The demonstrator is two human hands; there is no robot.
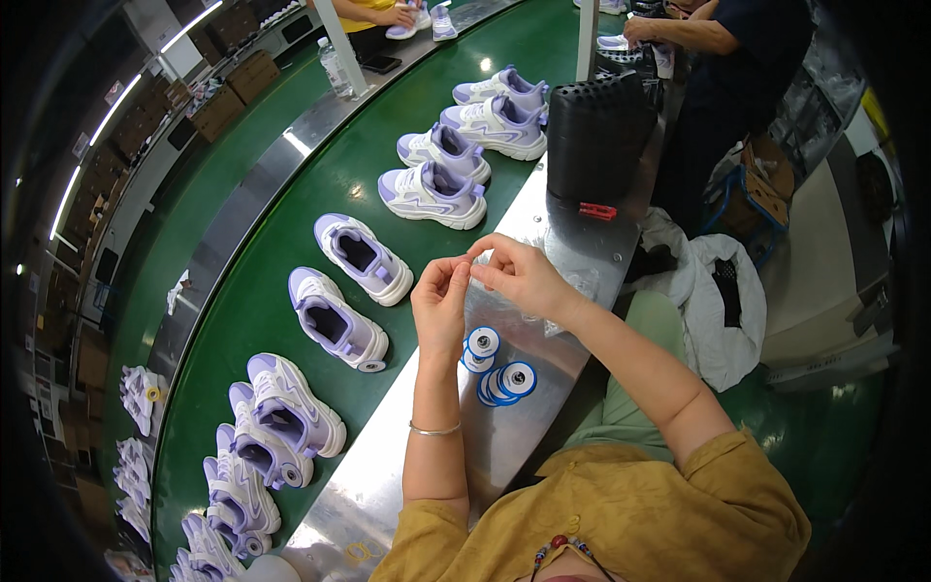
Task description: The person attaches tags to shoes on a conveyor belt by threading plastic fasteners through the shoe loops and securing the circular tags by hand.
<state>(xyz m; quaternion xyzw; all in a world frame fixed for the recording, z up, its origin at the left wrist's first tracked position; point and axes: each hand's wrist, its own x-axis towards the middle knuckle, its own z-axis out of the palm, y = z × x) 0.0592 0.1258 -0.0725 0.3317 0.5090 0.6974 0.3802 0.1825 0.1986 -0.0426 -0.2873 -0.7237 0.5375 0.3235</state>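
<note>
My left hand (pixel 441 299) and my right hand (pixel 525 277) meet fingertip to fingertip above the metal ledge (pixel 402 432). Both are pinched closed, and whatever lies between the fingers is too small to make out. Below them lies a small pile of round white tags with blue rims (pixel 518 379), with several more tags (pixel 483 341) just beside it. Thin clear plastic pieces (pixel 580 283) lie partly hidden under my right hand and wrist. Nearest on the left, a white and lilac sneaker (pixel 335 318) rests on the green belt, a round tag at its heel.
More sneaker pairs line the green belt (pixel 233 320); several near ones (pixel 296 412) carry heel tags. A black perforated crate (pixel 599 136) stands on the ledge, a red object (pixel 597 210) beside it. A water bottle (pixel 335 68) stands across the belt. Two other people work at the far end.
</note>
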